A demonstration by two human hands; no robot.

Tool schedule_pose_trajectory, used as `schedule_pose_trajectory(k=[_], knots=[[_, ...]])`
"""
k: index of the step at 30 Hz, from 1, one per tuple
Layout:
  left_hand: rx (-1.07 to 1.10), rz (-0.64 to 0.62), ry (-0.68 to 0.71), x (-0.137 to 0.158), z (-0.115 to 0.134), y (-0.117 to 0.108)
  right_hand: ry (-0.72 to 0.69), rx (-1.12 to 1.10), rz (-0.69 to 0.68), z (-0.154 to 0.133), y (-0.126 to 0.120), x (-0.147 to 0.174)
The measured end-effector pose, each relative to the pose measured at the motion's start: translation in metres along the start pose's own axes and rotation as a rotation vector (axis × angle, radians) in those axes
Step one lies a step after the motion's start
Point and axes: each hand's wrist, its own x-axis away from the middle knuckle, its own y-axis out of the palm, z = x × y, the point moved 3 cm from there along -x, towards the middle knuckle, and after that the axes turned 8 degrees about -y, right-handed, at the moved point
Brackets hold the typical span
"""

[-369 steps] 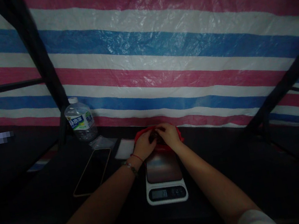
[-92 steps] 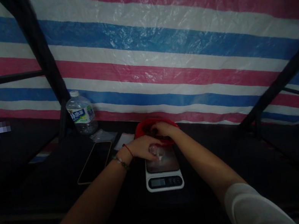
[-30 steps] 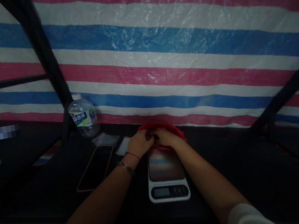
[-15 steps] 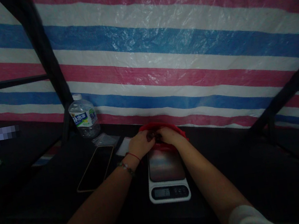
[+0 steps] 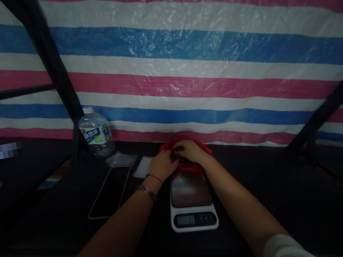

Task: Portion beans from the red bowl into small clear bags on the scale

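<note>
A red plastic bag or liner [image 5: 206,149], its mouth spread wide, lies at the far end of a white digital kitchen scale [image 5: 189,191]. Both my hands reach into it. My left hand [image 5: 164,164] has its fingers curled at some dark pieces [image 5: 183,158] inside; what it grips is hidden. With fingers bent and tips together, my right hand [image 5: 190,151] pinches a small dark piece from the right side. The pieces are too dim to name. Lit digits show on the scale's display, too blurred to read surely.
Left of the scale lie a phone [image 5: 110,192], a white card or packet [image 5: 142,167] and clear plastic bags [image 5: 120,159]. Behind them stands a clear plastic bottle [image 5: 95,133]. Black metal posts [image 5: 55,73] and a striped tarp [image 5: 178,56] bound the black table.
My right hand has lifted slightly and bent at the knuckles, with a dark piece at its fingertips. My left hand has shifted a little to the right over the red bag.
</note>
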Motion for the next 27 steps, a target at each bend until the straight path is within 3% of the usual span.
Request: schedule_pose_trajectory(k=[4,11,20,27], knots=[[0.006,0.005,0.016,0.0,0.001,0.002,0.037,-0.014,-0.066,-0.002,0.001,0.003],[0.005,-0.002,-0.024,-0.001,0.001,0.003,-0.021,-0.088,-0.021,-0.003,-0.002,0.004],[0.017,-0.016,-0.037,-0.001,0.002,0.002,-0.078,-0.022,-0.059,-0.009,-0.005,0.003],[0.078,0.021,-0.04,0.0,0.001,0.002,-0.061,0.085,0.049,-0.005,-0.011,0.001]])
